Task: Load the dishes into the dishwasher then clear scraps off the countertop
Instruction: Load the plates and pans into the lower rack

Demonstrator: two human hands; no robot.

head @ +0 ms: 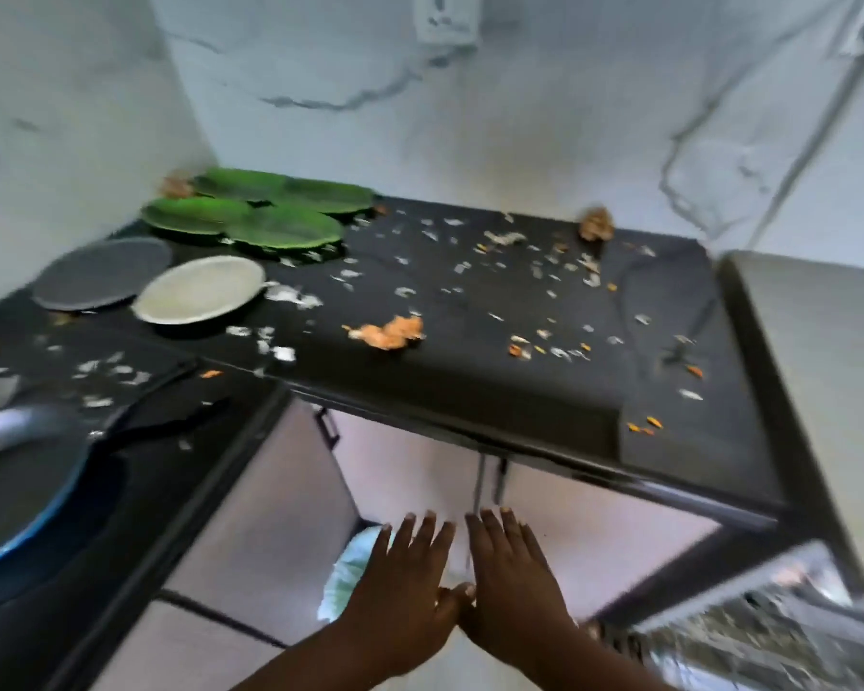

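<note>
**Black worktop with scraps and plates, both hands released**

Black, matt and flat, the worktop (470, 391) fills a corner between white walls (520, 117) veined in grey like marble. The whole frame is motion-blurred, so fine detail is unreliable.

Nearest, below the worktop's front edge, the left hand (400, 586) and right hand (515, 581) are held flat side by side, fingers straight, thumbs touching, grasping nothing. Pale cabinet doors (270, 516) lie behind them. At the bottom right corner of the frame a wire rack (769, 635) is cut off and too smeared to identify further.

At the worktop's left edge a dark frying pan (31, 481) with a blue rim is partly cut off; its long handle points toward the middle.

Small white and orange scraps (520, 281) are scattered across the surface, with a larger orange clump (390, 331) near the centre and a brown clump (594, 224) at the back edge.

Toward the back left corner sit a round cream plate (200, 289) and a round grey plate (101, 271), just beside each other. Behind them four green leaf-shaped plates (270, 211) overlap in a cluster against the wall.

A grey appliance top (819, 341) adjoins the worktop's right edge.
</note>
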